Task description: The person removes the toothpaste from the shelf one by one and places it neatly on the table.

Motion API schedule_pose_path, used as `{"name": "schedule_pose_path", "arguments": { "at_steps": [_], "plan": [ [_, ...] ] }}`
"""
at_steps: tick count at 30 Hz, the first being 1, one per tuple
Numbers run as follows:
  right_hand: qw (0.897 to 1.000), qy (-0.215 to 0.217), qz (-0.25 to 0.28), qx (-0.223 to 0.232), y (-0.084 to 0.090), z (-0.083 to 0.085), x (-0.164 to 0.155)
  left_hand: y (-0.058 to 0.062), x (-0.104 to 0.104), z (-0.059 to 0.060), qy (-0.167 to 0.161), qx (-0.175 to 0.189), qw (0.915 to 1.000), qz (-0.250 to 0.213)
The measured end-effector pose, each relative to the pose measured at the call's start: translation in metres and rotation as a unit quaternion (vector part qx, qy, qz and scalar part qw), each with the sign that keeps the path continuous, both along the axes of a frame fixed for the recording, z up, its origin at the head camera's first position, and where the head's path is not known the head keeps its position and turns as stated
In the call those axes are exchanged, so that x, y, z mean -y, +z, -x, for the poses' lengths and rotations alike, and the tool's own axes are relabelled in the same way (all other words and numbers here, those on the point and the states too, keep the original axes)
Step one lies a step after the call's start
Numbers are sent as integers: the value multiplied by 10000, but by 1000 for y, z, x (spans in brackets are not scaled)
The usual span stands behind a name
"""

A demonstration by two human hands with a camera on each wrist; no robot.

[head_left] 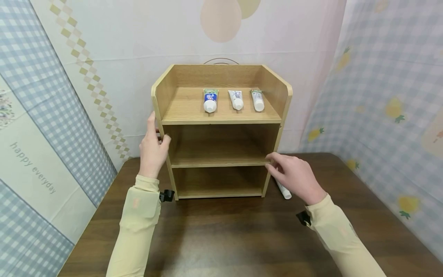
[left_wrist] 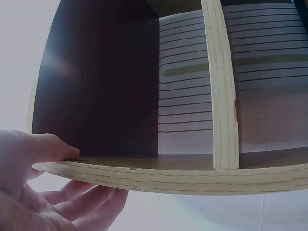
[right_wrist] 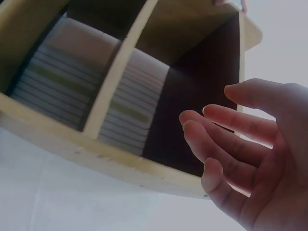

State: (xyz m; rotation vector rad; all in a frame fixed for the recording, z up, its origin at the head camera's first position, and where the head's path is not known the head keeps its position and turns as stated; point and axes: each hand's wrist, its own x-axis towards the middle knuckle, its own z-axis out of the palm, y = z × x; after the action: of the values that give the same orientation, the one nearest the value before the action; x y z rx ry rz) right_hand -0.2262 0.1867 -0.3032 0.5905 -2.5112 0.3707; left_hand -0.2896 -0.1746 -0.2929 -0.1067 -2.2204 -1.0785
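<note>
A three-tier wooden shelf (head_left: 187, 109) stands upright on the table. My left hand (head_left: 154, 152) grips its left side panel; in the left wrist view the thumb (left_wrist: 55, 146) lies on the inner side and the fingers lie outside. My right hand (head_left: 294, 173) is by the right side panel, its fingers loosely bent and holding nothing. On the top tier lie a blue-and-green tube with a white cap (head_left: 210, 100), a small white tube (head_left: 236, 100) and a white-and-green tube (head_left: 257, 100). A white tube (head_left: 284, 191) lies on the table, partly behind my right hand.
The brown wooden table (head_left: 221, 238) spreads out in front of the shelf. Behind it hangs a pale cloth (head_left: 138, 57), with blue checked cloth (head_left: 373, 130) at the sides. A black wrist mount (head_left: 167, 195) sits on my left sleeve, another (head_left: 303, 218) on my right.
</note>
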Motion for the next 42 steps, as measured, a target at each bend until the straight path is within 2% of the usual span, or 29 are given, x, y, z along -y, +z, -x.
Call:
{"name": "schedule_pose_path", "arguments": {
  "at_steps": [10,19,31,37,42],
  "plan": [
    [9980,465,-77,-423,27,6,25,0,0,1,-6,35,10000,-14],
    [9916,847,-197,-956,61,17,59,1,0,0,-22,64,10000,-31],
    [9834,914,-165,-1559,90,33,84,2,0,-1,-11,2,10000,42],
    [9825,884,-247,-1622,102,45,95,3,0,-2,-25,34,10000,70],
    [9842,879,-379,-1492,109,54,107,2,1,-2,-36,43,10000,66]
  ]
}}
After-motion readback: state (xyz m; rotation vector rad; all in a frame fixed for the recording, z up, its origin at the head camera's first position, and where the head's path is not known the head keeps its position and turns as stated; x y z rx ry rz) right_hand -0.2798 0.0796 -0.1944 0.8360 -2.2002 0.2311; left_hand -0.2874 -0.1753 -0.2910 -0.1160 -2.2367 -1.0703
